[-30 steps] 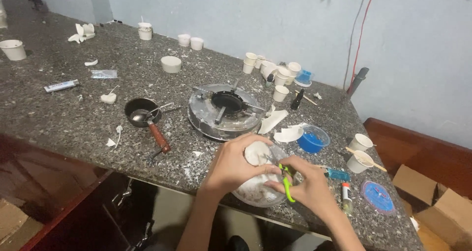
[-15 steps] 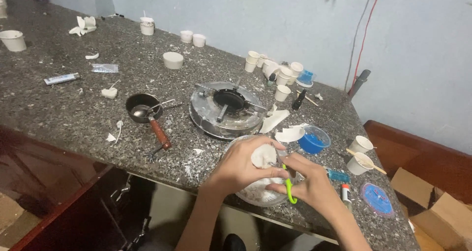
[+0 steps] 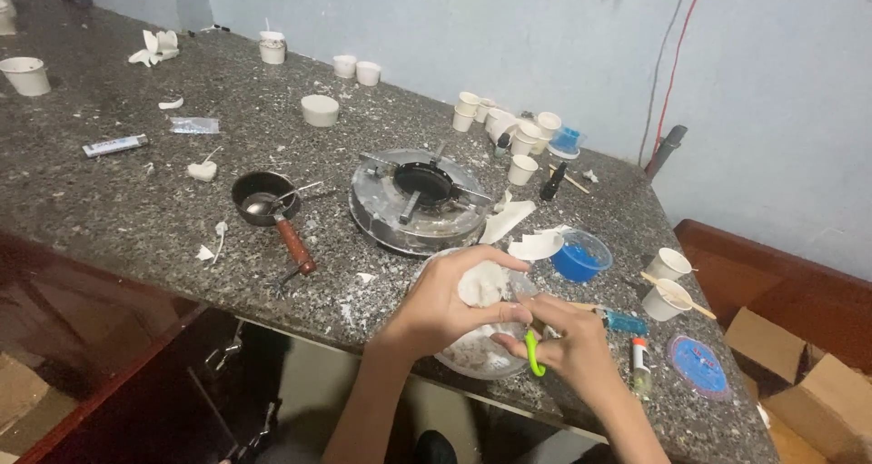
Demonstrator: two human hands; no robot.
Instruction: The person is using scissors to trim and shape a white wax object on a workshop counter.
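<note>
My left hand (image 3: pixel 450 302) grips a lump of white wax (image 3: pixel 481 284) over a clear bowl (image 3: pixel 472 357) that holds white wax scraps, at the near edge of the granite counter (image 3: pixel 118 210). Just right of it, my right hand (image 3: pixel 572 350) is closed on a small tool with a green handle (image 3: pixel 533 353), its tip turned toward the wax lump. The two hands touch above the bowl. The bowl is mostly hidden under them.
A round metal gas burner (image 3: pixel 420 201) sits behind the bowl. A small pan with a spoon (image 3: pixel 268 201) lies left of it. A blue bowl (image 3: pixel 581 257), white cups (image 3: pixel 668 282), a blue lid (image 3: pixel 699 366) and a lighter (image 3: pixel 625 321) are at right. Cardboard boxes (image 3: pixel 817 382) stand on the floor.
The view has shifted slightly. My hands stay over the bowl, the left hand turning the wax lump a little while the right keeps the green-handled tool against it.
</note>
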